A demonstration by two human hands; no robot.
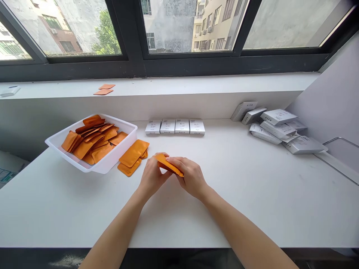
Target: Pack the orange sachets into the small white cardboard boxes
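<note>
Orange flat packets [169, 166] are pinched between the fingers of both the left hand [153, 172] and the right hand [191, 175], just right of and nearer than the white plastic bin [123, 149], above the white counter [252, 209]. More orange packets [134, 153] lie beside the bin's right side, and others [95, 140] fill it. Right of the bin, farther back than the hands, four small white boxes [175, 127] stand in a row; well apart to its right is a loose pile of white boxes [280, 129].

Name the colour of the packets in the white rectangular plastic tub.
The flat packets are orange, clearest in the head view.
</note>
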